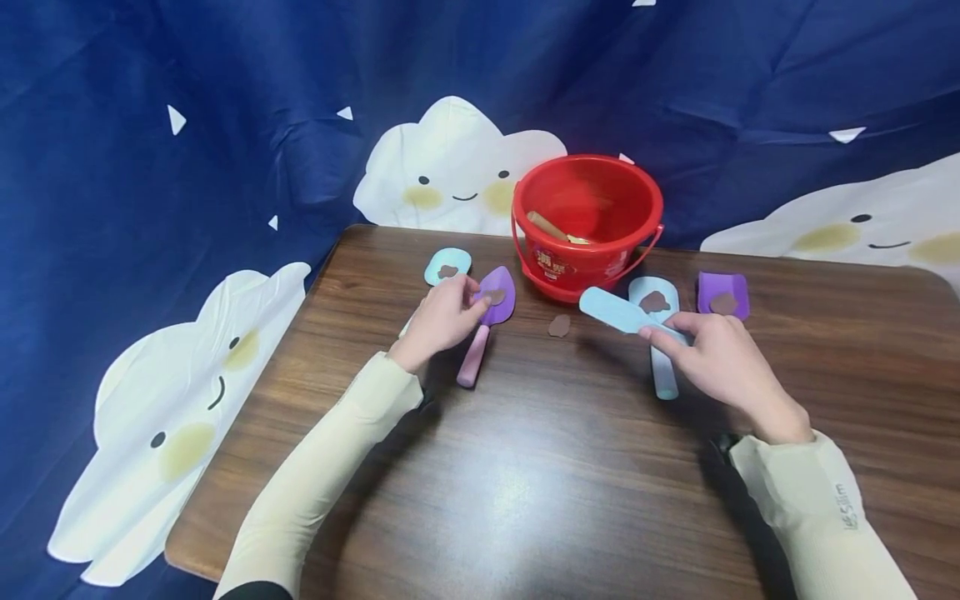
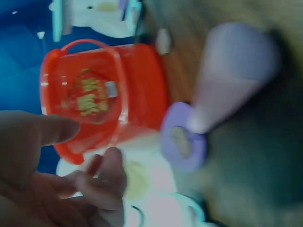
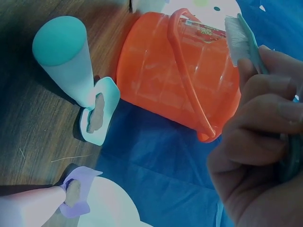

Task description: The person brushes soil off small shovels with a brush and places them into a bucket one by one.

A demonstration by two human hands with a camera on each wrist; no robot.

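My right hand (image 1: 723, 358) grips a light blue brush (image 1: 615, 311) above the table; its white bristles (image 3: 236, 40) show in the right wrist view. Below it lies a light blue shovel (image 1: 664, 375) with a brown patch on its blade. My left hand (image 1: 444, 318) hovers by the blade of a purple trowel (image 1: 507, 287), which has a pink handle and a brown patch (image 1: 495, 297). In the left wrist view its thumb and fingers (image 2: 102, 189) are apart with nothing between them. Partly behind that hand is a light blue tool (image 1: 442, 257).
A red bucket (image 1: 551, 271) stands at the table's back, with a wooden-handled tool (image 1: 546, 225) inside. A brown piece (image 1: 559, 326) lies on the table in front of it. A purple shovel (image 1: 731, 283) with a brown patch lies at the right. Blue cloud-patterned cloth (image 1: 247, 67) hangs behind.
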